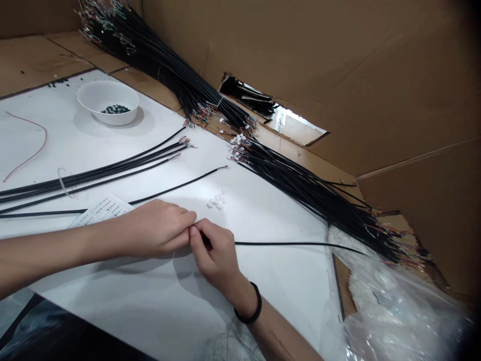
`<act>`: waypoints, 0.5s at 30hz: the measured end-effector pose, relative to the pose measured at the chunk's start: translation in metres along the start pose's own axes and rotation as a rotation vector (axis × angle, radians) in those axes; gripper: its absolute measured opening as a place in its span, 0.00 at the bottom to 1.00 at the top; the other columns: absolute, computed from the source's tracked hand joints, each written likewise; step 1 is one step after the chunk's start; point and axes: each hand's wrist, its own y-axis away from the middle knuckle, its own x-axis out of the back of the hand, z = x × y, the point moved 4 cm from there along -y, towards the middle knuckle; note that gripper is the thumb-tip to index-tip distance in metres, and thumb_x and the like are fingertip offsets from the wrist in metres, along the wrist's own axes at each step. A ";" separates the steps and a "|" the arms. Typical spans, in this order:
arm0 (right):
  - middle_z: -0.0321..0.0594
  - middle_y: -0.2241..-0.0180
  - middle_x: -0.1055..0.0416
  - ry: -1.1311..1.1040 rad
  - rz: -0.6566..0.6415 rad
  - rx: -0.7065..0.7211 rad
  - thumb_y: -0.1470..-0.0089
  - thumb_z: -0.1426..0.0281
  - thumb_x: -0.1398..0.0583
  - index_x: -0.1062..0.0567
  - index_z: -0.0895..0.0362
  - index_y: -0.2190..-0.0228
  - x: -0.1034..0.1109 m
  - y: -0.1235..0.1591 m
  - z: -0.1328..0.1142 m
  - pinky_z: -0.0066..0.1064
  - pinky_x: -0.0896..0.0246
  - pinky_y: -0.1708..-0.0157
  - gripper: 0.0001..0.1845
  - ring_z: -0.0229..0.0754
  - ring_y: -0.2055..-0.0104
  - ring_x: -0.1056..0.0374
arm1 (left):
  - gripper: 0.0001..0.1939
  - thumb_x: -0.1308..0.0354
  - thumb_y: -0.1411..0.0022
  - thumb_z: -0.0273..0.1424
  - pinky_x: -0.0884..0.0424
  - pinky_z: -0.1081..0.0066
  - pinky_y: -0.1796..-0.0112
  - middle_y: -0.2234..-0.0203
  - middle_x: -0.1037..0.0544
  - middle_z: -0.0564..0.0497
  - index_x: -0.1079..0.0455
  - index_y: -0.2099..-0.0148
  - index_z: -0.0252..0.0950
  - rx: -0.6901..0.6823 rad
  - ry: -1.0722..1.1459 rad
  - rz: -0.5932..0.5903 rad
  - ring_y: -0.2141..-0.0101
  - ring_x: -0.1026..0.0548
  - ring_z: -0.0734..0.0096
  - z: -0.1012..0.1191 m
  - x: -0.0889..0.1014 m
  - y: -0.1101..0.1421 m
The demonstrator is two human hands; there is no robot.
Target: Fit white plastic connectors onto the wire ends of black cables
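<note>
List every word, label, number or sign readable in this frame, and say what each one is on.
Paper slip by the left hand: several lines of print, too small and blurred to read.
White sheet: dark marks near its far edge, too blurred to tell if they are text.
Black cable in the right hand: no readable marking.
Cardboard: no readable text.

I see a white counter [259, 286] carrying a white bowl [108, 118] at far left, a loose red wire [45, 134] beside it, black cables [93, 175] across the left, a printed slip [101, 211], small white connectors [216, 201] mid-counter, and a thick black wire bundle [311, 193] along the far right edge.
</note>
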 end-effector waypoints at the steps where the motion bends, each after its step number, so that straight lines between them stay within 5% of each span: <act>1: 0.29 0.83 0.45 -0.001 0.014 0.002 0.42 0.71 0.48 0.40 0.54 0.78 0.000 0.000 0.000 0.25 0.53 0.81 0.13 0.32 0.82 0.49 | 0.12 0.58 0.32 0.33 0.41 0.68 0.72 0.75 0.28 0.49 0.41 0.69 0.36 0.007 0.014 0.008 0.74 0.32 0.67 0.000 0.000 0.000; 15: 0.30 0.81 0.39 0.003 0.105 0.070 0.39 0.73 0.49 0.34 0.55 0.74 0.005 0.004 -0.004 0.25 0.51 0.81 0.11 0.32 0.82 0.48 | 0.15 0.61 0.31 0.35 0.43 0.69 0.72 0.78 0.37 0.54 0.48 0.71 0.38 0.037 0.389 -0.001 0.76 0.39 0.72 0.002 0.001 0.001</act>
